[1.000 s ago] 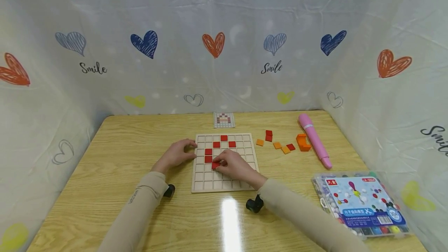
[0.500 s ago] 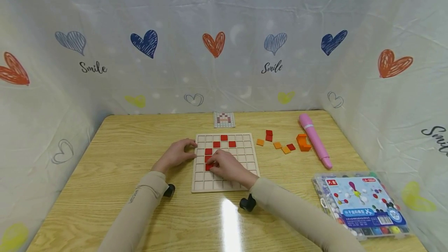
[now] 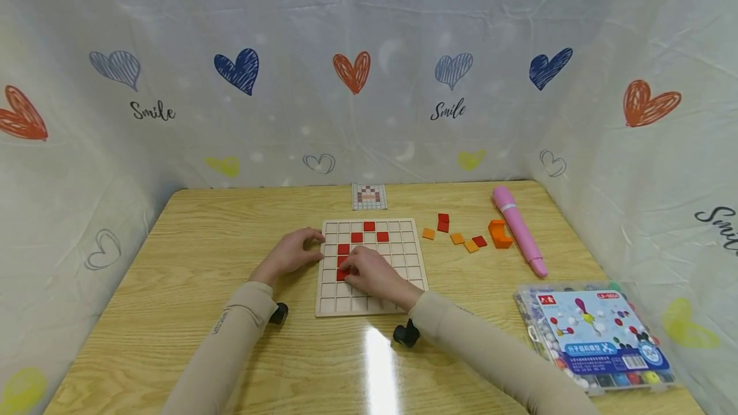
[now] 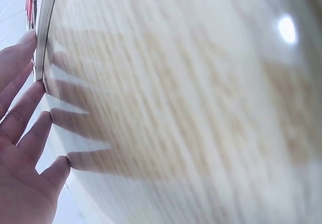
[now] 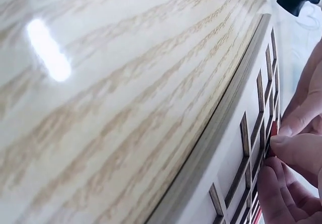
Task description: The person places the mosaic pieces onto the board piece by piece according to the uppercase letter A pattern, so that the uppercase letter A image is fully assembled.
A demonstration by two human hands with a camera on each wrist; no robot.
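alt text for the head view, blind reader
A person's right hand pinches a red tile on a wooden grid board, left hand at its left edge. Behind lies a pattern card; to the right, loose tiles, a pink rod and a plastic case.

Both forearms [image 3: 227, 344] angle inward, the left grip [image 3: 293, 252] loosely spread, the right grip [image 3: 375, 272] bent and pinching.

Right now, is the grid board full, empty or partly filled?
Partly filled: the grid board holds red tiles in some cells; others are bare.
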